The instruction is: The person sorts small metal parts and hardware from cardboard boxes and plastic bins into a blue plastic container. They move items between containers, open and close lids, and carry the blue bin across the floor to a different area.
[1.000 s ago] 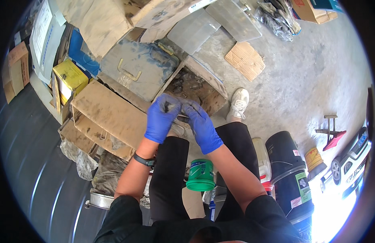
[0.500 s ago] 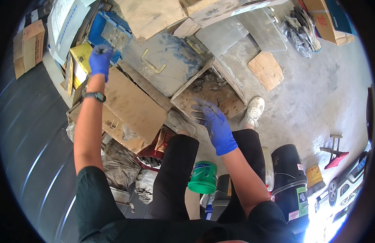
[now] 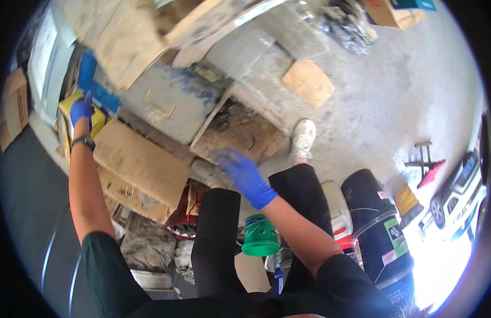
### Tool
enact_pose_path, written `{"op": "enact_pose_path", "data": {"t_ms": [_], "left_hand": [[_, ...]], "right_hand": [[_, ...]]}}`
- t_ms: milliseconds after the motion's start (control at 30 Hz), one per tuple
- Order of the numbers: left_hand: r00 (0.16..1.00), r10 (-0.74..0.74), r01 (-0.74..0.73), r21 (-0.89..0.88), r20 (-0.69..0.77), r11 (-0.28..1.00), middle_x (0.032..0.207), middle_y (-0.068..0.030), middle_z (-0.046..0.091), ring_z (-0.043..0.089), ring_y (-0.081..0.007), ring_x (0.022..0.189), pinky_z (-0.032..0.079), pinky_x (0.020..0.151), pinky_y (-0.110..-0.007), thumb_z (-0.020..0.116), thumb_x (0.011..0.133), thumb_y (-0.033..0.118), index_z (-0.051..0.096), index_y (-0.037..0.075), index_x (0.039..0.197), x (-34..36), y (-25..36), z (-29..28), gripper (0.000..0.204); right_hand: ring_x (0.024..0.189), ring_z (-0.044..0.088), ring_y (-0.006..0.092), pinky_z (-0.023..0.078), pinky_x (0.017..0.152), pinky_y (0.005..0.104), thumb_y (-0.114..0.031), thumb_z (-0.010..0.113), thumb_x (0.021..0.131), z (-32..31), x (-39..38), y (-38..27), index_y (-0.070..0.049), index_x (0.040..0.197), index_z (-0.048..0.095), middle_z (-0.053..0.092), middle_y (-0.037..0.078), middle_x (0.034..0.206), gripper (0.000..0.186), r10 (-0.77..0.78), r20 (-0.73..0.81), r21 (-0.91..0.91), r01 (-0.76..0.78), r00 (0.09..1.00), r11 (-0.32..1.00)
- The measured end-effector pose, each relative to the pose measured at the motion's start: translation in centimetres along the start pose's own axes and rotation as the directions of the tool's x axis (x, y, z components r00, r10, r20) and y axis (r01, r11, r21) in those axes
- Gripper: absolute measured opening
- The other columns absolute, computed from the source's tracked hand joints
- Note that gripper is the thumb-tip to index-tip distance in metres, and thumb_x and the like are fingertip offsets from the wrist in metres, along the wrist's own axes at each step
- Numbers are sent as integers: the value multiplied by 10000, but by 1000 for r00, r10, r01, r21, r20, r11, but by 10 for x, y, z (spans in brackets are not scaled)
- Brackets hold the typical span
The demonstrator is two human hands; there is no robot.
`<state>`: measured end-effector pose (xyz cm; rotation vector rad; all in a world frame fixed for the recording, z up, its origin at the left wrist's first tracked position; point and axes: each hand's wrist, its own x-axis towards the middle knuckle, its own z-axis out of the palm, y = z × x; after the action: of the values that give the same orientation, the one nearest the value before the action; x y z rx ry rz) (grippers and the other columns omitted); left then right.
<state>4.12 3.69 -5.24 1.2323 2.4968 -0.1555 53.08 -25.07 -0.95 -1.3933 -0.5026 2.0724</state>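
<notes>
My left hand (image 3: 82, 110), in a blue glove, is over a yellow box (image 3: 98, 121) at the left. One finger points up, apart from the rest, and no held thing shows. My right hand (image 3: 245, 174), gloved in blue with greyed fingertips, hangs at the near edge of an open box (image 3: 264, 146). Its fingers are spread and slightly blurred, with nothing visible in them. Small dark parts (image 3: 224, 121) lie in the far left part of that box. A brown cardboard box (image 3: 142, 159) stands between my left forearm and my legs.
Beyond the open box lies a dusty grey lid (image 3: 166, 98) with yellow handles. A large cardboard box (image 3: 118, 42) stands farther back. Near my legs are a green bucket (image 3: 260, 238) and black buckets (image 3: 365, 196). Flat cardboard (image 3: 308, 83) lies on the floor; a small stool (image 3: 428, 164) stands right.
The view has shifted, so the scene sits farther left. My left hand has come down onto the yellow box, a finger now raised. My right hand stays near the open box, fingers spread.
</notes>
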Motion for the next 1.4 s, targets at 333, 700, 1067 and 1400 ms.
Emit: {"op": "enact_pose_path", "data": {"t_ms": [333,700,1067,1400], "left_hand": [[527,777,-773,-186,344,607,972,-150,676,654,-334,892,520,787,-398,675,867,258,678,74,1017,-265,213,90,237],[99,988,-928,370,120,48,1466,-126,413,348,-306,1390,302,1096,-558,548,881,107,456,170,1406,-294,479,233,537],[84,908,-886,448,410,-121,832,-63,662,637,-242,846,401,886,-487,540,841,148,674,173,878,-319,436,208,142],[-42,951,-961,250,306,-122,847,-111,674,651,-299,825,495,791,-434,542,847,126,673,120,907,-294,444,223,144]], "right_hand": [[832,646,346,504,712,471,-309,631,854,-12,-36,-23,-72,971,634,637,150,880,264,-33,130,-854,129,991,505],[822,655,337,506,729,455,-331,651,831,-37,-52,-53,-74,911,653,654,146,863,269,-25,108,-802,101,994,588],[781,685,325,522,696,432,-235,633,755,-69,-59,-79,-78,824,707,691,149,812,186,-238,-1,-747,158,971,646],[814,660,326,498,730,448,-328,646,819,-67,-59,-76,-84,905,660,661,132,835,259,-94,94,-758,133,991,639]]}}
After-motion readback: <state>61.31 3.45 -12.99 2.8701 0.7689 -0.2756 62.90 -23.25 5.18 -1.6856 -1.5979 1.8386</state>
